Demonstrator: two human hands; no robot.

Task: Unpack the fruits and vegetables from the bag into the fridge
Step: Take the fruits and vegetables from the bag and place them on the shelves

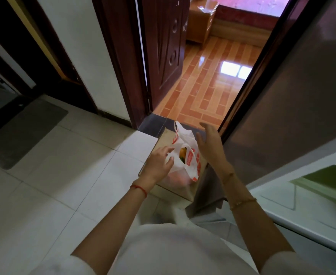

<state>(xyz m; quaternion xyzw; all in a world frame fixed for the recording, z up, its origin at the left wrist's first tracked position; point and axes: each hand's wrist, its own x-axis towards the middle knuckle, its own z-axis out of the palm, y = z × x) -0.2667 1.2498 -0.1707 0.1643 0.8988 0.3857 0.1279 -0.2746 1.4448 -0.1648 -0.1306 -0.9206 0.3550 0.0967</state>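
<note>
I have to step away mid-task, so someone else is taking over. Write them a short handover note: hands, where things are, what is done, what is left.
Left hand: open, fingers on the near side of the plastic bag, not gripping.
Right hand: open and empty, raised just beside the bag's right side.
The bag sits on a low box on the floor, next to the open fridge door. An orange-yellow fruit shows in its mouth, reddish items lower down.
Done: fridge door opened.
Left: nothing visibly unpacked yet; lift the produce out and shelve it in the fridge.
</note>
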